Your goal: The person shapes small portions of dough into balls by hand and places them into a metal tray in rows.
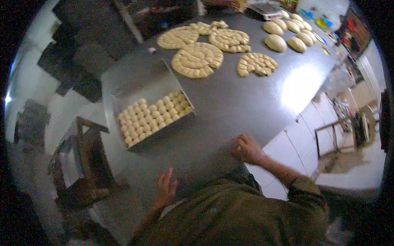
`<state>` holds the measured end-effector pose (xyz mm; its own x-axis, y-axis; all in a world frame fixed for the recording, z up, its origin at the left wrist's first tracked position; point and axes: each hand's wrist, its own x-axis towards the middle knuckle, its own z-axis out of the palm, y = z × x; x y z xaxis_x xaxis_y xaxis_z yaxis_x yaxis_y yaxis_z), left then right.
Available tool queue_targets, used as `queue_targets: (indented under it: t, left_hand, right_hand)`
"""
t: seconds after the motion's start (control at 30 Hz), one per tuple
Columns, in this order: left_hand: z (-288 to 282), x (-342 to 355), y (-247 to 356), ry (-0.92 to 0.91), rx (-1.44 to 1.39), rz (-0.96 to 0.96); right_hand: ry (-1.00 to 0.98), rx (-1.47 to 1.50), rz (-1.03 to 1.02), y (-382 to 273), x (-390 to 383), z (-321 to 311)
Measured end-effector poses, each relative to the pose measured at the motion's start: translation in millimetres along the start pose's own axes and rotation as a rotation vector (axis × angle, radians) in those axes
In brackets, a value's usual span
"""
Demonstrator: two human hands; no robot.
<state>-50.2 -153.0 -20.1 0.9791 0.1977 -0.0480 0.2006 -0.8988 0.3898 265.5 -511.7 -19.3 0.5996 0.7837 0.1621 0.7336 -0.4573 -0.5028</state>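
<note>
My left hand (166, 186) is at the near edge of the metal table (221, 110), its fingers stretched out and nothing seen in them. To the right, my right hand (247, 150) is low over the table's near edge with its fingers curled; a small pale spot shows between them, too blurred to name. Ahead of my left hand lies a metal tray (141, 78) with rows of small round dough balls (154, 117) filling its near part. Neither hand touches the tray.
Farther back lie coiled rings of cut dough (198, 60) and a smaller cut piece (257, 64). Large dough lumps (276, 43) sit at the far right near a scale (262, 11). A dark wooden stand (80, 160) is at the left; a metal frame (334, 137) stands right.
</note>
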Motion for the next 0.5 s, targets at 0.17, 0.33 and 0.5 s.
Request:
queue_targets:
  t: [0.17,0.33,0.5]
  left_hand:
    - [-38,97,23,0.272,0.301,0.072]
    - [102,11,-73,0.336,0.206,0.25]
    - [11,56,-84,0.353,0.341,0.087]
  right_hand:
    - [0.292,-0.329,0.243,88,87,-15]
    - [-0.155,-0.416,0.059,16,94,49]
    - [0.118,-0.295,0.133,89,103,-53]
